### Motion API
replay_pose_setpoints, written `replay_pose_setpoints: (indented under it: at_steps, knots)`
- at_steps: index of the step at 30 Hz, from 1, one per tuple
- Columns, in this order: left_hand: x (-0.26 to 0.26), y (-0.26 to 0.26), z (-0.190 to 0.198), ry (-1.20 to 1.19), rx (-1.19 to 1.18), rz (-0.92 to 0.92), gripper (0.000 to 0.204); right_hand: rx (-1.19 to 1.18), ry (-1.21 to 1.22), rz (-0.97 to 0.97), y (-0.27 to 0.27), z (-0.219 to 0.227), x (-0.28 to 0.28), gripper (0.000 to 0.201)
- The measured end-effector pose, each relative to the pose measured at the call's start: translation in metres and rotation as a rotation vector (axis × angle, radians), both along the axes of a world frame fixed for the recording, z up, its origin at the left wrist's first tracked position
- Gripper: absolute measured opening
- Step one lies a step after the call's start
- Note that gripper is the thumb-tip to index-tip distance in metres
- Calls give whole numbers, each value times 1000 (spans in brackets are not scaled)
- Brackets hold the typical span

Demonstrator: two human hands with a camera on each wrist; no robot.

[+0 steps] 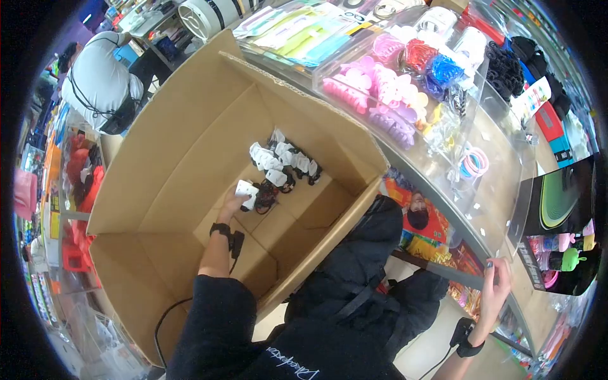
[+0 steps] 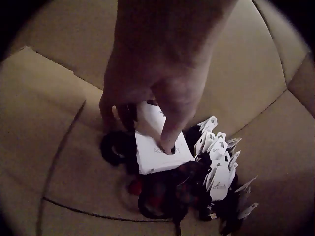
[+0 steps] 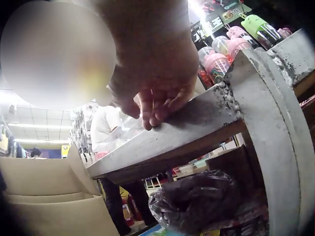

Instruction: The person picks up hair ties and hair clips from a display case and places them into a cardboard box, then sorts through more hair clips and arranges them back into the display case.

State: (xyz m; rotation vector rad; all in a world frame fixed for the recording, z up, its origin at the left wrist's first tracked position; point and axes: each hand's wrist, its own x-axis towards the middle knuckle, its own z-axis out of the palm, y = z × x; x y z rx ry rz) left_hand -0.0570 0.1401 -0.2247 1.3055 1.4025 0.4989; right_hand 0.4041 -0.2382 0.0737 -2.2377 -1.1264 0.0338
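Deep in a large cardboard box [image 1: 171,152], my left hand [image 1: 232,206] pinches white cards [image 1: 246,192] with dark hair ties hanging from them. The left wrist view shows the thumb on the face of the top card [image 2: 160,152], with dark bands [image 2: 155,196] below and around it. More white-carded dark ties [image 1: 285,158] lie beside them on the box floor. My right hand [image 1: 497,285] is at the counter's edge; in the right wrist view its fingertips [image 3: 152,123] rest on the grey counter edge [image 3: 197,118], holding nothing that shows.
Clear trays of pink hair clips [image 1: 354,85] and coiled bands [image 1: 418,54] stand on the counter. A black display [image 1: 560,215] with small bottles is at the right. A person in a white shirt [image 1: 98,69] is at the upper left. Under the counter sits a dark plastic bag [image 3: 197,199].
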Motion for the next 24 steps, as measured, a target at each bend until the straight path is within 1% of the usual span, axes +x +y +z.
replay_pose_setpoints:
  at_steps: [2, 4, 5, 7, 8, 10, 11, 12, 14, 15, 16, 18, 20, 21, 22, 24]
  knots:
    - [6, -7, 11, -8, 34, 21, 41, 10, -20, 14, 0, 1, -2, 5]
    - [10, -14, 21, 126, 115, 18, 38, 24, -39, 30, 0, 1, -2, 5]
    - [8, -16, 20, 127, 121, 15, 38, 37, -19, 31, -1, 0, -2, 5]
    - [3, -20, 18, 89, 229, -27, 32, 52, 5, 27, -2, 0, -3, 6]
    - [7, -26, 34, 92, 233, -30, 32, 50, -25, 49, -1, 2, -4, 5]
    - [15, -42, 69, 310, 170, -268, 26, 52, -51, 68, -2, 2, -5, 5]
    - [19, -51, 78, 258, 185, -326, 26, 57, -51, 73, -3, 1, -4, 5]
    - [15, -55, 74, 262, 189, -326, 26, 63, -52, 76, -4, 1, -4, 5]
    - [7, -57, 59, 219, -55, -524, 27, 63, -60, 88, -3, 3, -5, 5]
    - [2, -55, 53, 193, -133, -581, 27, 56, -69, 98, -3, 4, -5, 5]
    - [2, -53, 59, 195, -130, -581, 27, 60, -68, 98, -3, 3, -5, 5]
    - [1, -50, 72, 326, -75, -564, 24, 71, -69, 106, -4, 2, -5, 5]
    - [-17, -29, 42, 328, -61, -552, 24, 67, -75, 103, -3, 3, -5, 6]
    - [-28, -16, 22, 238, -115, -476, 24, 61, -81, 102, -2, 3, -5, 6]
    - [-26, -11, 26, 148, -168, -400, 25, 63, -83, 101, -2, 3, -5, 6]
    - [-23, 1, 35, 165, -131, -421, 27, 54, -91, 83, -1, 2, -6, 7]
